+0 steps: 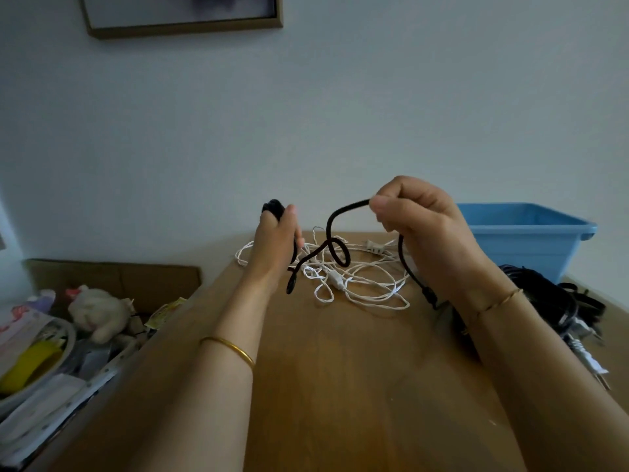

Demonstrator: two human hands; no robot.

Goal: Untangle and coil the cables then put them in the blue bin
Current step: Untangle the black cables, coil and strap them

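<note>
Both hands grip the black cable (332, 240): left hand (277, 240) its end, right hand (422, 226) pinching mid-length; she should undo its loop before coiling.

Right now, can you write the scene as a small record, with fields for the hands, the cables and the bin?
left hand: grips part of the black cable, raised over the table
right hand: pinches the same cable further along
black cable: loops between the hands, above the white cable
white cable: loose tangle lying on the table
blue bin: far right on the table; inside not visible
other cables: dark bundle on the table in front of the bin
</note>
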